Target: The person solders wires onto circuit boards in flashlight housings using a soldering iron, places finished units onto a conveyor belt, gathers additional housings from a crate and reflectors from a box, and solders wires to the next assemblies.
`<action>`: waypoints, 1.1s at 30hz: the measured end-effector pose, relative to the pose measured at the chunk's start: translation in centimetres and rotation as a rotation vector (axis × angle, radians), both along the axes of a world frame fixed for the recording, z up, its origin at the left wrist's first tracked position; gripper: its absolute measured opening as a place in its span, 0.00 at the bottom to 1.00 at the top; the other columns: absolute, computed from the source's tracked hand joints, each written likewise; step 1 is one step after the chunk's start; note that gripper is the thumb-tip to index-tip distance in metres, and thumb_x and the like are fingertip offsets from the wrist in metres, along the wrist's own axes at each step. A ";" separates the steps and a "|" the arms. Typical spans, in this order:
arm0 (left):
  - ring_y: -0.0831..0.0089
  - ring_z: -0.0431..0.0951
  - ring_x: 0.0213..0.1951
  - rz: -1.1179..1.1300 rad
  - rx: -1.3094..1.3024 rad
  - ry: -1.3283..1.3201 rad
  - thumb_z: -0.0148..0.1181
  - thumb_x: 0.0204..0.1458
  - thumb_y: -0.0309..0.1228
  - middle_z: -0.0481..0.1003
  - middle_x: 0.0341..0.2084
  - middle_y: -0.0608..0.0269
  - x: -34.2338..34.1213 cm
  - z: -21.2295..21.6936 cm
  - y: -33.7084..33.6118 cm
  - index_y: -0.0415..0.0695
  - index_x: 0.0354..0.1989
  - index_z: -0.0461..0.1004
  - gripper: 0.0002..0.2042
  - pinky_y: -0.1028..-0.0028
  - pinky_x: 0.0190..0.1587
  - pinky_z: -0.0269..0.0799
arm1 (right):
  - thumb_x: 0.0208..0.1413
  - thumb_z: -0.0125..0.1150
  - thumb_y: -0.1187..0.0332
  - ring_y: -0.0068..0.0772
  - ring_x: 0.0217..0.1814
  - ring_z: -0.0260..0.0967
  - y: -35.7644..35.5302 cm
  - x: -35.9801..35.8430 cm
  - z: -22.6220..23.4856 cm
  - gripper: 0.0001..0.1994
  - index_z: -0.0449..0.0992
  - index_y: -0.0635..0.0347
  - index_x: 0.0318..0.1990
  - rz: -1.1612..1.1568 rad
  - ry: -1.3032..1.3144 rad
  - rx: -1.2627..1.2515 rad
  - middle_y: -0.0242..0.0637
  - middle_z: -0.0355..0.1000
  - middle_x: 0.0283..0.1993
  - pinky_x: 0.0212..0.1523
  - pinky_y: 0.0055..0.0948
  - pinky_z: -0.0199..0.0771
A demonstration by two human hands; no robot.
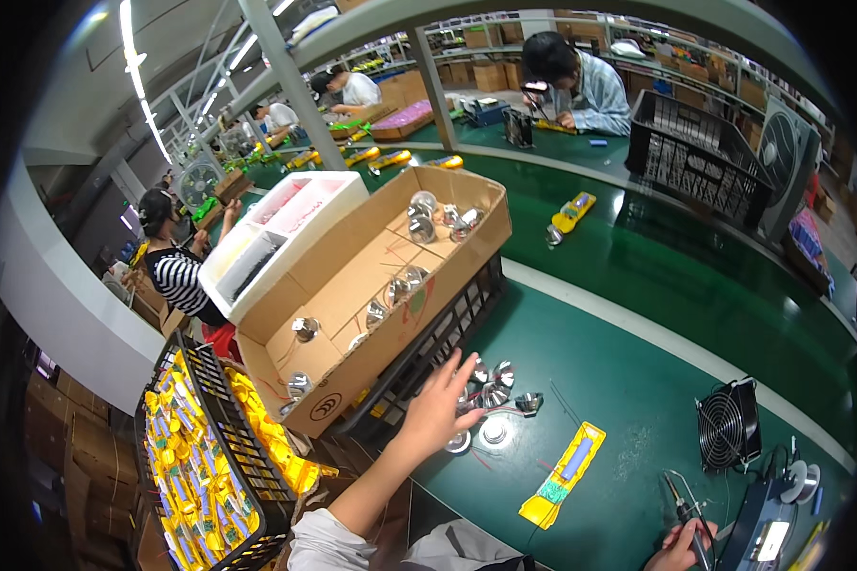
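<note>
My left hand (pixel 436 407) reaches over the green bench with its fingers spread, holding nothing that I can see. Just beyond its fingertips lies a cluster of shiny silver reflector cups (pixel 493 388), some with thin wires. A round white-rimmed piece (pixel 495 433) rests beside the hand. At the lower right, my right hand (pixel 678 548) is closed around the handle of a soldering iron (pixel 687 519), its tip pointing up and away. Between my hands lies an open yellow housing (pixel 567 476) with a purple-blue cylindrical cell (pixel 577 459) and a small green circuit board (pixel 552 490).
A cardboard box (pixel 352 295) with several reflectors sits on a black crate at left, beside a white foam tray (pixel 290 224). A black crate (pixel 221 419) holds many yellow housings. A small black fan (pixel 729 425) and soldering station (pixel 762 523) stand right. Co-workers sit beyond the green conveyor (pixel 657 276).
</note>
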State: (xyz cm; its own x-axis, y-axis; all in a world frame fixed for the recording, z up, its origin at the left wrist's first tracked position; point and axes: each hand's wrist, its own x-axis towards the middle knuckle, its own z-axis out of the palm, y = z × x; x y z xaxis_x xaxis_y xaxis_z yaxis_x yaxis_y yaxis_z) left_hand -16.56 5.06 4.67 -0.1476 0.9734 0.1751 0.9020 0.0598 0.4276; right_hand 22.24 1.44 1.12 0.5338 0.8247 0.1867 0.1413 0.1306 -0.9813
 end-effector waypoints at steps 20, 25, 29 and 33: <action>0.70 0.67 0.37 -0.356 0.021 0.091 0.62 0.39 0.30 0.70 0.32 0.72 0.8 0.3 -3.7 0.48 0.29 0.75 0.06 0.70 0.40 0.59 | 0.54 0.49 0.69 0.13 0.13 0.50 0.0 -1.9 -0.1 0.06 0.61 0.61 0.33 -0.061 0.041 0.154 0.30 0.58 0.18 0.13 0.11 0.48; 0.69 0.71 0.43 -0.394 0.095 0.005 0.63 0.39 0.29 0.74 0.27 0.70 1.0 -0.6 -4.2 0.47 0.27 0.75 0.05 0.64 0.50 0.59 | 0.53 0.50 0.68 0.14 0.13 0.51 -0.8 -1.8 0.2 0.08 0.60 0.62 0.33 -0.040 0.045 0.137 0.30 0.58 0.20 0.13 0.12 0.49; 0.69 0.74 0.37 -0.233 0.121 -0.303 0.65 0.39 0.28 0.74 0.23 0.67 4.5 -3.3 -7.7 0.46 0.27 0.75 0.06 0.57 0.53 0.60 | 0.51 0.55 0.64 0.15 0.15 0.54 -1.5 -2.7 1.0 0.13 0.59 0.63 0.34 0.108 0.086 0.132 0.31 0.58 0.24 0.14 0.12 0.51; 0.69 0.73 0.29 -0.042 0.213 -0.444 0.64 0.36 0.24 0.73 0.20 0.66 9.0 -3.8 -9.4 0.45 0.23 0.74 0.06 0.60 0.50 0.63 | 0.48 0.58 0.62 0.17 0.11 0.53 -1.9 -4.0 2.1 0.17 0.56 0.62 0.31 0.290 0.152 0.066 0.32 0.57 0.18 0.13 0.12 0.52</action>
State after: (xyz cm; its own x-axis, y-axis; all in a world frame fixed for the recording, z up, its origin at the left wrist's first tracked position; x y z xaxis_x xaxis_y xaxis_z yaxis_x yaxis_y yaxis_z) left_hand -7.57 -4.37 0.88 -0.2148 0.9294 0.3000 0.6295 -0.1031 0.7701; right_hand 18.27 -0.46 3.17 0.3044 0.9352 0.1810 -0.0579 0.2078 -0.9765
